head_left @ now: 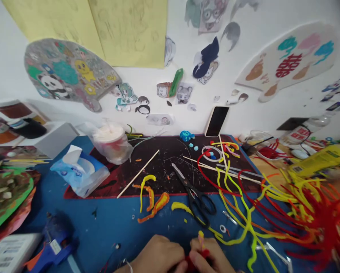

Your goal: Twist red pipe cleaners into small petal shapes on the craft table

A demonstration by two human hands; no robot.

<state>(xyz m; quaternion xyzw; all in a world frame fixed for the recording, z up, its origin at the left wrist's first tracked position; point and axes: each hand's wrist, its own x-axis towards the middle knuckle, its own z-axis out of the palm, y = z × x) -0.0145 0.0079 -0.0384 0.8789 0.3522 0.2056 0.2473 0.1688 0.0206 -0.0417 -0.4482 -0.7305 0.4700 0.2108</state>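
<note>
Both hands are at the bottom edge of the view, close together. R hand [211,258] has a red fuzzy piece [204,253] pinched btwn thumb and fingers, w/ a small yellow tip [200,236] poking up over it. L hand [160,252] is curled right next to it, thumb up by the red bit, but the frame cuts off the fingertips so can't tell if it's gripping too.

Just past the hands on the blue tabletop [113,220]: black-handled scissors [194,195], blades lying on a dark board [155,170], plus a yellow strip [180,206], and an orange fuzzy loop [162,201] a bit left. Wooden stick [138,173] lies diagonally behind those.

R side = chaos tbh: wavy yellow strands [248,216], then a big red bundle [320,220], w/ a yellow packet [319,162] behind.

L side: blue glue gun [56,239] next to a white box [13,250], tissue pack [81,174] further back, then a bagged cup [110,138].

Back of the board: blue fuzzy clump [186,135], and a phone [216,121] propped vs the wall. Wall's got yellow sheets [133,34] + a panda fan [70,76] and a pale fan [292,57].
</note>
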